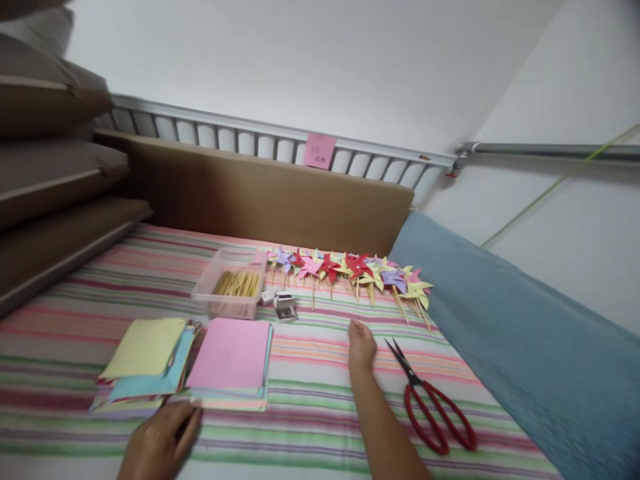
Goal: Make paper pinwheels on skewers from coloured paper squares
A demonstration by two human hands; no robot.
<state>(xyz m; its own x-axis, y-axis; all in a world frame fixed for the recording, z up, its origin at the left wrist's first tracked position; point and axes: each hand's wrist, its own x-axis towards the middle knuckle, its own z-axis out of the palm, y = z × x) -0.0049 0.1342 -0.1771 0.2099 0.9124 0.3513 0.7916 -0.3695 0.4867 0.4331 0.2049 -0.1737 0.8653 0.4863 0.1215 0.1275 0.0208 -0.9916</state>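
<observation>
My left hand [163, 437] rests low on the striped cloth by the near edges of two stacks of square paper. Its thumb and forefinger meet in a pinch at the corner of the pink-topped stack [230, 353]; anything between them is too small to make out. Beside it lies a yellow-topped stack [147, 347], with blue sheets showing below. My right hand [361, 343] is closed, knuckles up, on the cloth, and nothing shows in it. To its right lie red-handled scissors [425, 403], their blades slightly apart. Beyond both hands, several paper pinwheels [357, 267] on sticks lie in a row.
A clear plastic box [203, 287] holds thin wooden sticks [237, 283]. Next to it is a small open box [285, 308] of tiny metal pieces. A cardboard panel [260, 193] stands along the back, before a radiator. Brown packages [55, 160] are piled at left; blue fabric [500, 300] slopes at right.
</observation>
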